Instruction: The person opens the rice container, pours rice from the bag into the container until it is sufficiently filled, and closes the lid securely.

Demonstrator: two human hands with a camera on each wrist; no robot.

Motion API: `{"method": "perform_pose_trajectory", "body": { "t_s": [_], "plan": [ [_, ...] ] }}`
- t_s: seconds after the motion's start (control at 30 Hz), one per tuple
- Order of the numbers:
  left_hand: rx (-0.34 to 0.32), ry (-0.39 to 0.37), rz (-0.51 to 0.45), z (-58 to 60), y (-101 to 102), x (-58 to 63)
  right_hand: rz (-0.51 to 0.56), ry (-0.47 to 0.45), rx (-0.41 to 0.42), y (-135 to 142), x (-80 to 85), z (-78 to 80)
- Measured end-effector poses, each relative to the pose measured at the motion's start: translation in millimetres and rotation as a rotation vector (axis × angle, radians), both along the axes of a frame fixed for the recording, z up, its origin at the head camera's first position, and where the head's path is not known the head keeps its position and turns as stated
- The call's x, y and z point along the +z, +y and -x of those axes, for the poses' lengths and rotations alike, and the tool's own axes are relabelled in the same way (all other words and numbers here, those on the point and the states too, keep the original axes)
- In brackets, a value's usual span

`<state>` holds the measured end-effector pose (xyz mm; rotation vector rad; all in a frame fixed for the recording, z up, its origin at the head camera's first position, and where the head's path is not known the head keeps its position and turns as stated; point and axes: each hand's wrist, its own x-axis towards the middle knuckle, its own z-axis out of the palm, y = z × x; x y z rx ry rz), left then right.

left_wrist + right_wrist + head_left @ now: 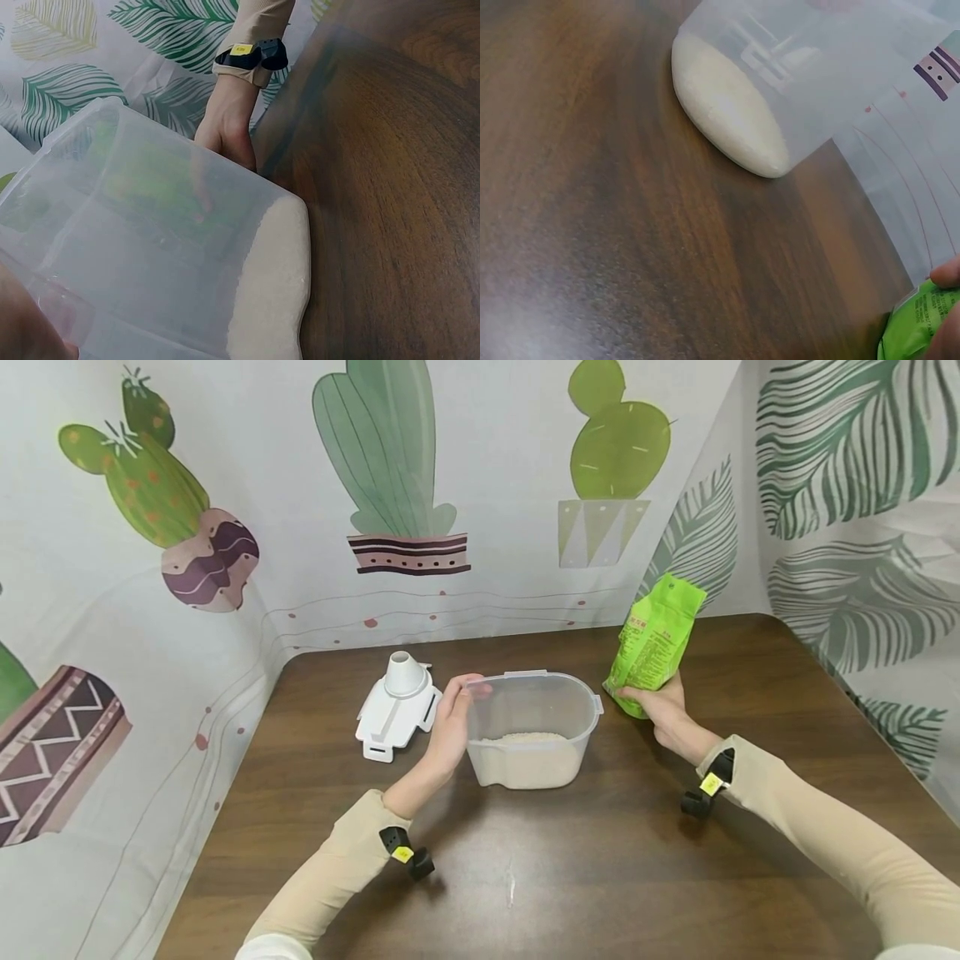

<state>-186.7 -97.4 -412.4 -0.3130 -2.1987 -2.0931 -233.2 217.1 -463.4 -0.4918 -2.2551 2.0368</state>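
A translucent plastic storage container (534,710) stands open-topped on the table, with a layer of fine white grain (528,760), like rice, in its bottom. My left hand (448,727) grips the container's left end at the rim. To the right, my right hand (660,706) holds a bright green printed bag (654,639) low on its side; the bag is upright, apart from the container. In the left wrist view the grain (268,285) shows through the wall. The right wrist view catches only a corner of the green bag (915,326) under the fingers.
A white lid (397,714) with side clips and a cone-shaped spout (405,675) lies left of the container. The brown wooden table (570,877) reaches back to a wall cloth (510,585) printed with cacti and leaves.
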Motion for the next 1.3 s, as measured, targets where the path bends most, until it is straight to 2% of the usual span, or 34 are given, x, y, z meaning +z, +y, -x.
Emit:
{"method": "perform_pose_trajectory", "body": {
  "t_s": [0.43,0.77,1.3],
  "plan": [
    [0.001,0.009,-0.002,-2.4,-0.4,-1.8,-0.004,0.024,0.018,-2.2,-2.8,-8.4],
    [0.012,0.036,0.009,-2.0,-1.0,-2.4,0.000,0.033,0.026,-3.1,-1.8,-8.0],
    [0.007,0.020,-0.014,-0.3,0.0,-1.7,0.001,0.038,0.036,-2.1,-2.5,-6.1]
  ]
}}
